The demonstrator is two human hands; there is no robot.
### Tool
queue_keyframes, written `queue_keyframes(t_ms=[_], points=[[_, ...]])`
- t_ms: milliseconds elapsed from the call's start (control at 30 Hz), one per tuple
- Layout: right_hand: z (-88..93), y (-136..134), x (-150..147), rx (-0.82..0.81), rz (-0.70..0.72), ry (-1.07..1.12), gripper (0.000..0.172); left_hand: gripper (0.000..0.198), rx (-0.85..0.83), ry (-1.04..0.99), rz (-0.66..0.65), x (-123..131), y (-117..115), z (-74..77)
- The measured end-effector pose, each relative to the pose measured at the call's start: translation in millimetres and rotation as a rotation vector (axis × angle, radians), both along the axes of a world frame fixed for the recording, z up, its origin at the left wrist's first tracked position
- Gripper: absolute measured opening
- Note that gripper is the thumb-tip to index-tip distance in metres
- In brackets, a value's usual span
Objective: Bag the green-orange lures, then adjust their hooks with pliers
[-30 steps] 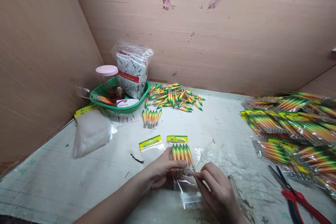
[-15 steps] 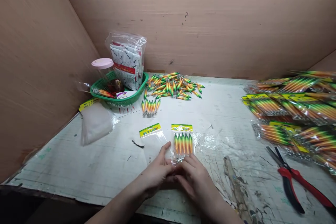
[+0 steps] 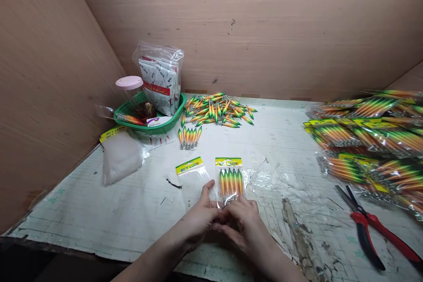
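A clear bag of lures (image 3: 230,179) with a yellow-green header card lies flat on the table, holding several orange-green lures. My left hand (image 3: 200,220) and my right hand (image 3: 243,222) meet at its near end, fingers pressed together on the bag's open bottom edge. An empty bag with the same header (image 3: 190,166) lies just left of it. A row of several loose lures (image 3: 189,136) sits farther back, in front of a bigger heap of loose lures (image 3: 218,110).
A green basket (image 3: 172,119) at the back left holds a pink-lidded jar (image 3: 130,90) and a packet bag (image 3: 161,79). A stack of empty bags (image 3: 120,156) lies by the left wall. Filled packs (image 3: 370,141) pile up at right, with red-handled pliers (image 3: 370,224) in front.
The bag of lures, lifted a second ago, now lies flat on the table. Both hands have come together at its bottom edge; the view tilted down slightly.
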State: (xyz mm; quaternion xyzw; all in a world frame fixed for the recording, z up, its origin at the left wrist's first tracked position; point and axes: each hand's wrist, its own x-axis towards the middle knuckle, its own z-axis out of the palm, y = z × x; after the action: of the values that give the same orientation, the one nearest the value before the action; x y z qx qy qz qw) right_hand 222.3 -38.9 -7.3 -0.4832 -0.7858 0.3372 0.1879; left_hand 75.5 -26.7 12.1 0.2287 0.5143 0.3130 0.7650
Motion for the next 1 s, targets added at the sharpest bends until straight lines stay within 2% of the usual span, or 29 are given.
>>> queue_keyframes(t_ms=[100, 200, 333, 500, 633, 800, 933, 1000], points=[[0.9, 0.4, 1.9, -0.005, 0.058, 0.003, 0.022, 0.107, -0.013, 0.033, -0.026, 0.3, 2.9, 1.6], [5.9, 1.9, 10.5, -0.018, 0.109, 0.041, 0.019, 0.108, -0.028, 0.055, -0.041, -0.6, 6.4, 0.5], [8.0, 2.6, 17.1, -0.028, 0.027, 0.106, 0.011, 0.108, -0.057, 0.064, -0.028, -0.9, 8.2, -0.5], [1.4, 1.3, 5.6, -0.003, -0.055, 0.075, 0.011, 0.106, -0.082, 0.034, -0.006, -0.1, 6.0, 4.7], [-2.7, 0.9, -0.2, -0.004, -0.074, 0.063, 0.013, 0.112, -0.063, -0.023, -0.031, -0.6, 5.2, -4.0], [-5.8, 1.7, 1.7, 0.022, 0.016, 0.073, 0.017, 0.113, -0.007, 0.067, -0.061, -0.8, 7.0, -19.0], [-2.1, -1.1, 11.4, 0.053, 0.095, 0.136, 0.014, 0.111, 0.017, 0.111, -0.086, 1.3, 7.2, -13.5], [1.0, -3.5, 22.9, 0.039, 0.083, 0.193, 0.017, 0.11, -0.006, 0.096, -0.078, 3.2, 7.3, -7.8]])
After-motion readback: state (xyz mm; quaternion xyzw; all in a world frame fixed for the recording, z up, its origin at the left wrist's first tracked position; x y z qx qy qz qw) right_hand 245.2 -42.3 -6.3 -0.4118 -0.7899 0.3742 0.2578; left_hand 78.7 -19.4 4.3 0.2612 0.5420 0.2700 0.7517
